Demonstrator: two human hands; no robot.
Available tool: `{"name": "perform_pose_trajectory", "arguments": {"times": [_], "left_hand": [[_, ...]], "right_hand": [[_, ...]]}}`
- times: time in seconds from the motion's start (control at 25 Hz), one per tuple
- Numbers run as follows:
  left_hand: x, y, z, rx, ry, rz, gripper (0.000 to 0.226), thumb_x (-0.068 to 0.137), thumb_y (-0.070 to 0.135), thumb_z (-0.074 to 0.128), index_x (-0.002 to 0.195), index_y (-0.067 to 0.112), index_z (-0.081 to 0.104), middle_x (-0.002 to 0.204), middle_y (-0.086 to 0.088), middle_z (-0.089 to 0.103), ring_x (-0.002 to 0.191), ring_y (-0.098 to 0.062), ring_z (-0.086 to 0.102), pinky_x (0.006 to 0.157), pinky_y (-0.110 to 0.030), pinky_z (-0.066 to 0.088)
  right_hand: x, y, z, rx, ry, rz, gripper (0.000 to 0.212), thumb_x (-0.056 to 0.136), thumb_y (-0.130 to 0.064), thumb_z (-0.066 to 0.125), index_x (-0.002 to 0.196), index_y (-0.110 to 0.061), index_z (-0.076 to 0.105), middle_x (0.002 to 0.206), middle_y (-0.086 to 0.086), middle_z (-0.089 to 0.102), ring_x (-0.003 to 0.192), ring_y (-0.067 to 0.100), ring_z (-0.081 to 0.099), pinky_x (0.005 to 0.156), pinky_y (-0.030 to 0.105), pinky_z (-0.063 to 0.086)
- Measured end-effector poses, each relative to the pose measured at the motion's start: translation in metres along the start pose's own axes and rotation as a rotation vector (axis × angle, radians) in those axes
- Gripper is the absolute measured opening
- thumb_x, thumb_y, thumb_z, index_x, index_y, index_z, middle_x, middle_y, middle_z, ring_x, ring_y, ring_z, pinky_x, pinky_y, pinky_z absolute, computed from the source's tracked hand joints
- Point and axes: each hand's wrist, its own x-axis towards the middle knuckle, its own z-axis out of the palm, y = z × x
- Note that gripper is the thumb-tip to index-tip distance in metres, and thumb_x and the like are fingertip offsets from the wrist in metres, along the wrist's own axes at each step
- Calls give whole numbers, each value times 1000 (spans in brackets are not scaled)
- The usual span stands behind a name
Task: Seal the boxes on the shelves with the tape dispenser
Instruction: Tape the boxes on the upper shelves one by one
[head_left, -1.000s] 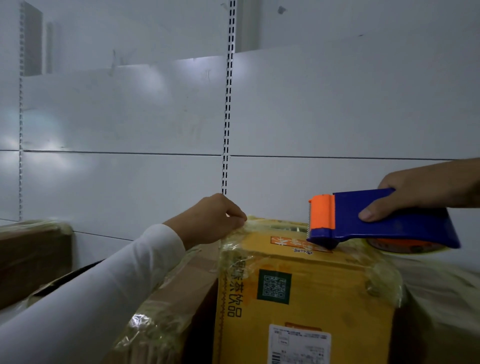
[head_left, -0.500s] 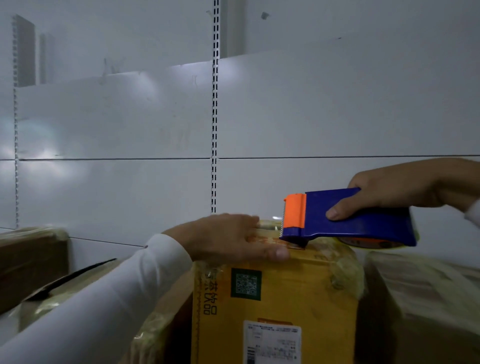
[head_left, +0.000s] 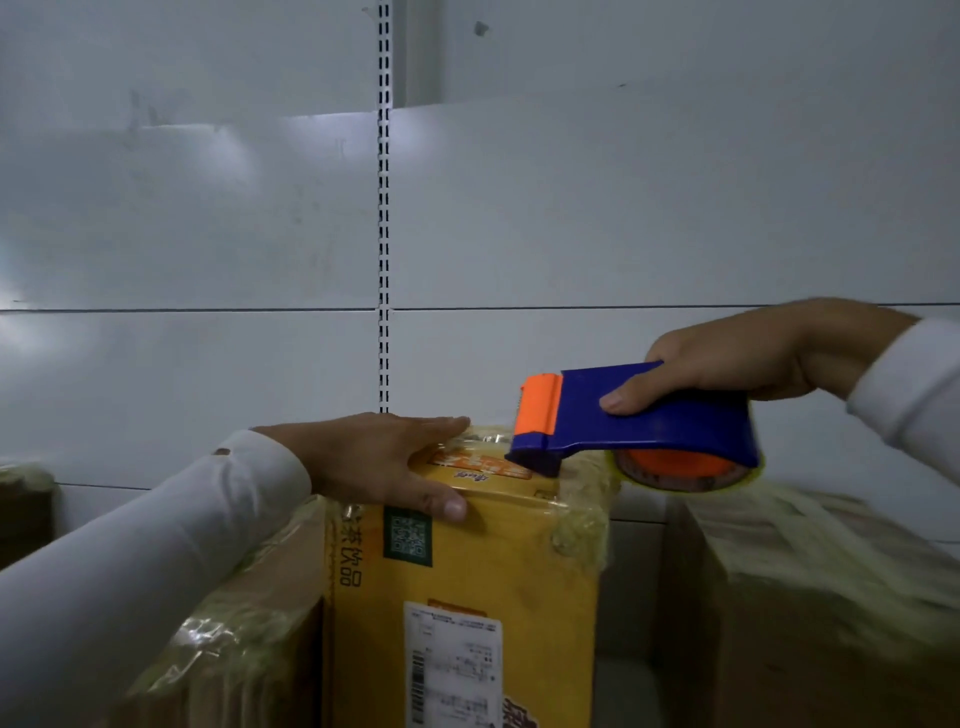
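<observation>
Tape run on the yellow box (head_left: 462, 587) appeared under way. Box stood upright on the shelf, wedged between a brown carton (head_left: 249, 639) on its left and a film-wrapped carton (head_left: 831, 597) on its right, its top close in front of the slotted upright (head_left: 384, 208) of the white back panel.

Left hand (head_left: 374, 462) lay flat on the left part of the box top, fingers (head_left: 441, 426) straight and pressing down, thumb over the front edge, nothing gripped. Right hand (head_left: 737, 358) held the blue tape dispenser (head_left: 639, 415), fingers curled round its body, thumb along the near side. Dispenser's orange-bladed nose rested on the box top just right of the left hand; its tape roll overhung the box's right edge.

Judgement: for a good seal, the nose should be kept low and pressed against the cardboard while drawn in one straight line, with the left hand pinning the box so that it could not slide against the neighbouring cartons. Left fingertips sat near the serrated blade; they would be better kept out of the dispenser's path. Old crinkled tape at the box's right corners might lift the new strip, so firm rubbing-down there seemed advisable.
</observation>
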Motion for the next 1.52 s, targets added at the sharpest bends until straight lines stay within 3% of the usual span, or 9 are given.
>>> {"name": "perform_pose_trajectory", "arguments": {"times": [0.12, 0.28, 0.48, 0.6, 0.76, 1.04, 1.24, 1.4, 1.52], "left_hand": [[-2, -14, -2, -1, -25, 89, 117, 46, 98, 39, 147, 49, 6, 155, 14, 25, 137, -16, 32, 112, -39, 27], [1, -30, -5, 19, 4, 229, 121, 39, 105, 11, 146, 49, 11, 156, 17, 17, 140, -12, 23, 115, -42, 18], [10, -41, -5, 52, 200, 322, 97, 59, 96, -1, 141, 51, 26, 153, 19, 26, 140, -8, 25, 115, -43, 22], [4, -19, -6, -12, 230, 270, 80, 76, 85, 14, 140, 43, 36, 148, 15, 37, 136, -11, 34, 110, -37, 30], [1, 44, 13, -225, 110, 264, 50, 99, 49, 31, 146, 30, 32, 150, 7, 36, 134, -16, 34, 104, -30, 27], [3, 49, 13, -245, 62, 164, 62, 76, 59, 31, 137, 51, 36, 155, 11, 26, 140, -16, 26, 112, -36, 20], [5, 56, 13, -256, 86, 164, 64, 74, 71, 33, 132, 48, 46, 148, 7, 39, 130, -17, 40, 109, -36, 28], [-8, 71, 11, -377, 253, 251, 89, 63, 90, 38, 130, 34, 55, 141, 7, 49, 124, -11, 48, 102, -30, 37], [-18, 88, 16, -163, 237, 306, 76, 76, 73, 54, 142, 38, 40, 148, 16, 37, 134, -6, 35, 110, -30, 29]], "right_hand": [[-28, 17, -9, 125, 45, 105, 52, 61, -56, 79, 76, -7, 72, 69, 12, 68, 53, 16, 63, 48, 22, 47], [-55, 29, 4, 142, 45, 254, 59, 55, -59, 75, 81, -6, 75, 75, 13, 71, 59, 19, 66, 53, 24, 49], [-67, 25, 36, 219, 128, 272, 63, 63, -64, 75, 87, -5, 72, 77, 12, 71, 59, 18, 64, 54, 24, 48], [-76, 21, 50, 280, 165, 297, 51, 74, -55, 68, 87, -6, 70, 74, 8, 72, 58, 16, 65, 53, 22, 48], [-82, 24, 67, 345, 181, 236, 49, 77, -52, 62, 90, -5, 70, 78, 9, 74, 61, 16, 67, 54, 23, 49], [-103, 47, 77, 380, 116, 130, 57, 76, -56, 66, 102, -6, 69, 92, 10, 75, 72, 18, 70, 63, 24, 53], [-121, 63, 90, 394, 103, 123, 61, 74, -61, 70, 104, -7, 70, 94, 11, 75, 85, 29, 72, 71, 29, 54], [-105, 55, 111, 363, 144, 132, 42, 82, -57, 64, 90, -16, 70, 78, 1, 76, 66, 13, 70, 59, 21, 50], [-93, 53, 118, 372, 166, 131, 44, 83, -58, 63, 94, -16, 71, 80, -1, 76, 67, 13, 71, 57, 20, 50]]}}
